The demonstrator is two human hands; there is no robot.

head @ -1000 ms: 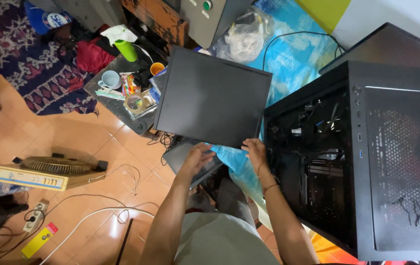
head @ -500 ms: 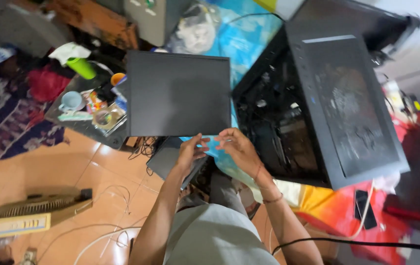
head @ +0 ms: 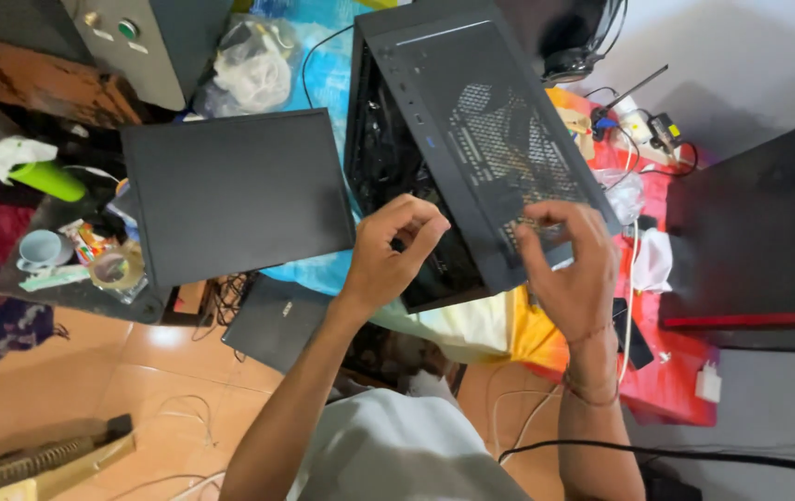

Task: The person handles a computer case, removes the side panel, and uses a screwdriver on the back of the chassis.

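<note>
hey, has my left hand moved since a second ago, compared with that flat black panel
Yes. The left hand was low against the flat black panel's bottom edge; now it is raised off to the panel's right, in front of the open computer case.

Even, soft daylight is cast throughout; hands [head: 397,250] are slightly motion-blurred, edges are bent by wide-angle distortion, and faint glare is seen on floor tiles [head: 165,348].
</note>
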